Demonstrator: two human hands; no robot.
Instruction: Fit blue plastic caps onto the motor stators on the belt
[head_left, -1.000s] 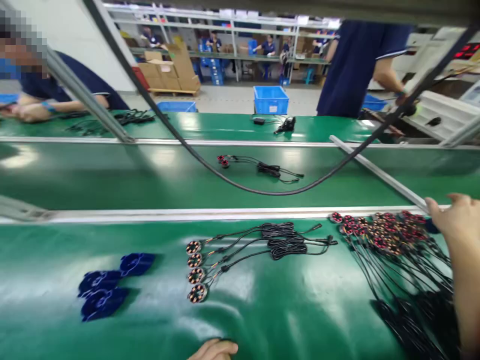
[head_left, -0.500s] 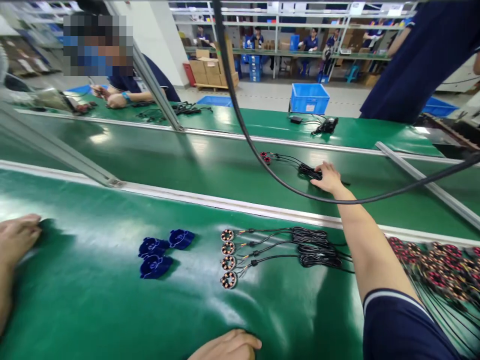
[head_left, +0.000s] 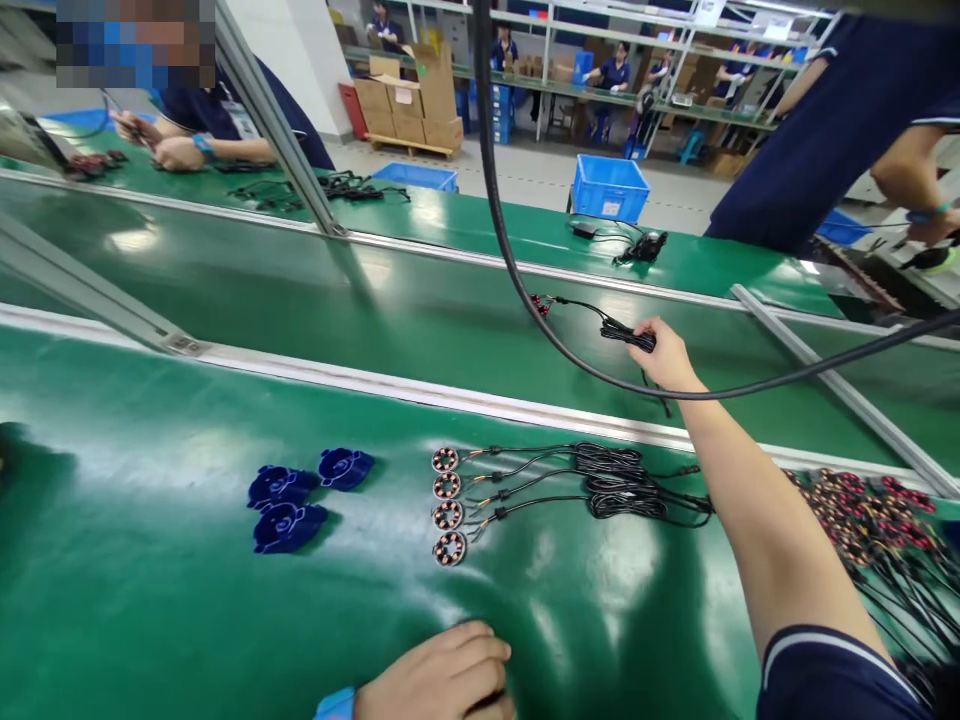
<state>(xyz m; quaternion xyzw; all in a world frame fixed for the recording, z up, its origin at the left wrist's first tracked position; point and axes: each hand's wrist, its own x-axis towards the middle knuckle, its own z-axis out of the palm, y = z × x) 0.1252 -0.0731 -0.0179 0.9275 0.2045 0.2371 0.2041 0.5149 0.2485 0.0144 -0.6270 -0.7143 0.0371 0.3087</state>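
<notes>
My right hand (head_left: 665,355) reaches across to the middle belt and is closed on the coiled black cable of a wired motor part (head_left: 600,322); its small red ends lie to the left on the belt. At the bottom edge my left hand (head_left: 442,678) rests on the near green belt (head_left: 150,560), fingers curled, with nothing visible in it. In front of it lie several copper-wound coils with bundled black leads (head_left: 525,490), set in a row. Three dark blue plastic covers (head_left: 296,495) lie to their left.
A thick black hose (head_left: 525,290) hangs in a loop over the belts. A heap of red coils with black leads (head_left: 870,510) lies at the right. Metal frame bars (head_left: 277,110) slant across. Other people work at the far belt; blue crates (head_left: 609,187) stand behind.
My right hand has closed on the cable bundle on the middle belt and drawn it slightly nearer. The other person's hand at the left edge has gone from view.
</notes>
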